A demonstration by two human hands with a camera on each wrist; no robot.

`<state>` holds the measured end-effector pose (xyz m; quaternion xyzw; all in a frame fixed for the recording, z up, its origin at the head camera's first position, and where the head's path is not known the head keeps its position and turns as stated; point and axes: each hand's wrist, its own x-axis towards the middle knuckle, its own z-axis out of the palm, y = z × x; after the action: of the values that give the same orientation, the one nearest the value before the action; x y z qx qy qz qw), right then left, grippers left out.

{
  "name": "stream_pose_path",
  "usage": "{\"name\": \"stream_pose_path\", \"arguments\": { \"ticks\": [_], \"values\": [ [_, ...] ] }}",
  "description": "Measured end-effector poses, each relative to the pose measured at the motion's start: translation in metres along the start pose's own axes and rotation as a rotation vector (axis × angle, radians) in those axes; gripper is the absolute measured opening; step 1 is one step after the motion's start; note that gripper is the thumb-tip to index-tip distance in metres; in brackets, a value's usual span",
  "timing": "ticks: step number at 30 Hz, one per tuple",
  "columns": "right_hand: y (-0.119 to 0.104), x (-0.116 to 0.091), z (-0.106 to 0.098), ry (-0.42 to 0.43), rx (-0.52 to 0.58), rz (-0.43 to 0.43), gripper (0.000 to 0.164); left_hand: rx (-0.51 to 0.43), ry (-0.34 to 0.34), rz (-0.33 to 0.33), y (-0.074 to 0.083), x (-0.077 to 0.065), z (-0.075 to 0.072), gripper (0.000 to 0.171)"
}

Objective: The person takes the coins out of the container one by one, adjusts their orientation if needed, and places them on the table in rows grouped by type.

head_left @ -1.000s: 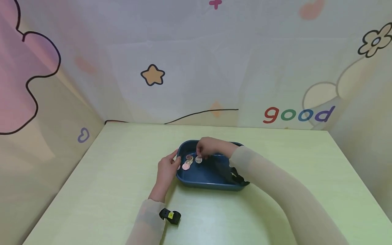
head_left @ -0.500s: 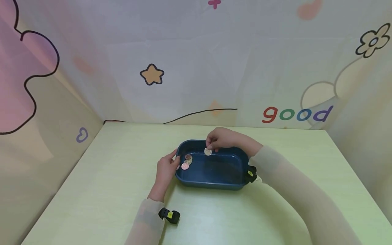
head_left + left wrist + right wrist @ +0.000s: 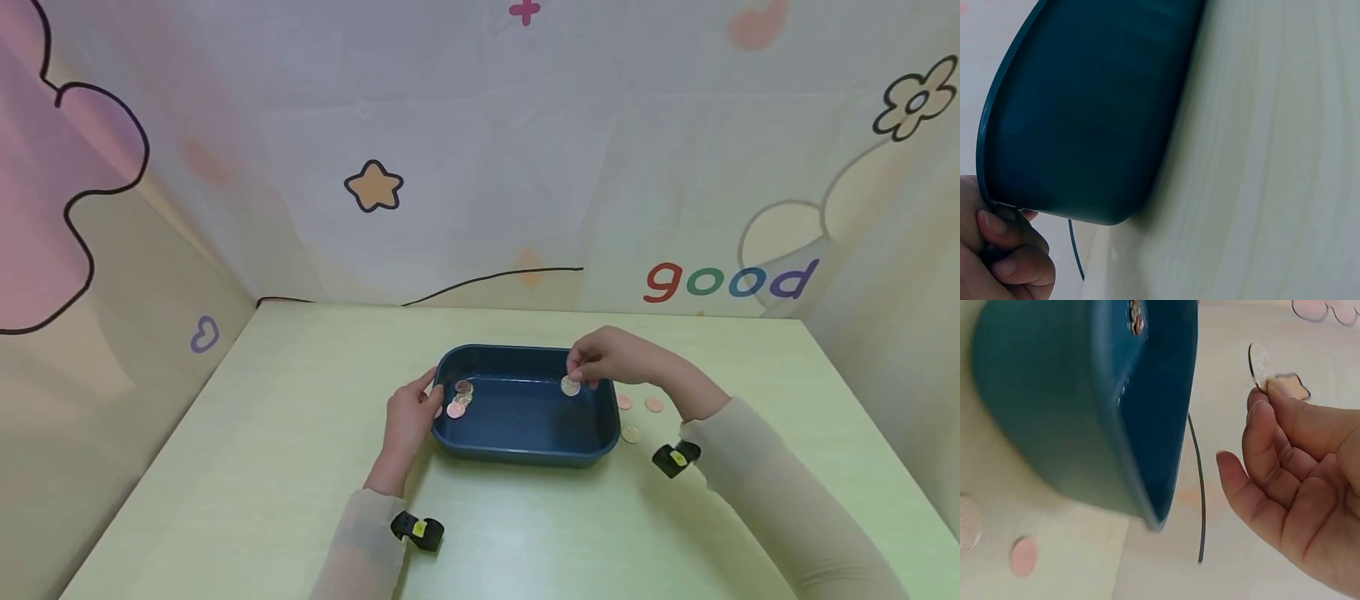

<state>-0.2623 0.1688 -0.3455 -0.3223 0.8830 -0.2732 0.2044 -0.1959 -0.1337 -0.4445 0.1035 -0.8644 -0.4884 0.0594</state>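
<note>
A dark blue rectangular tray [image 3: 517, 454] stands on the table. My left hand [image 3: 411, 417] grips its left end, the thumb at the rim. In the left wrist view, the fingers [image 3: 1025, 265] curl beneath the tray's edge. Between thumb and fingertips my right hand [image 3: 618, 357] pinches a silvery coin [image 3: 570, 386] over the tray's right end. The right wrist view shows that coin [image 3: 1259, 365] held on edge, apart from the tray wall. Several coins [image 3: 456, 409], some pinkish and some pale gold, lie overlapping inside the tray's left end.
Right of the tray, on the table [image 3: 525, 533], lie a pinkish coin [image 3: 654, 404], another pinkish coin [image 3: 624, 402] by the tray wall, and a pale gold coin [image 3: 630, 434]. A printed cloth backdrop [image 3: 480, 167] rises behind the table's far edge.
My right hand has moved right with the coin, from above the tray's left part to its right end. Coins on the table have come into view. The left hand stays on the tray.
</note>
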Motion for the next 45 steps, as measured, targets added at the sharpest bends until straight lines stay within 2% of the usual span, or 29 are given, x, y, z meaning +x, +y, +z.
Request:
{"name": "stream_pose_path", "arguments": {
  "ticks": [7, 15, 25, 32, 45],
  "values": [
    [0.018, -0.031, 0.002, 0.064, 0.085, 0.073, 0.010, 0.007, 0.010, 0.035, 0.000, 0.001, 0.000, 0.041],
    [0.035, -0.052, 0.004, 0.085, 0.162, 0.116, 0.012, 0.009, 0.003, 0.036, 0.004, 0.001, -0.002, 0.041],
    [0.053, -0.067, 0.010, 0.086, 0.143, 0.137, 0.011, 0.003, 0.000, 0.023, 0.003, 0.001, -0.002, 0.041],
    [0.065, -0.075, 0.018, 0.092, 0.118, 0.187, 0.008, 0.000, 0.000, 0.028, 0.001, 0.000, -0.002, 0.041],
    [0.092, -0.082, 0.031, 0.113, 0.056, 0.252, 0.009, -0.001, 0.004, 0.032, 0.001, -0.001, -0.003, 0.041]
  ]
}}
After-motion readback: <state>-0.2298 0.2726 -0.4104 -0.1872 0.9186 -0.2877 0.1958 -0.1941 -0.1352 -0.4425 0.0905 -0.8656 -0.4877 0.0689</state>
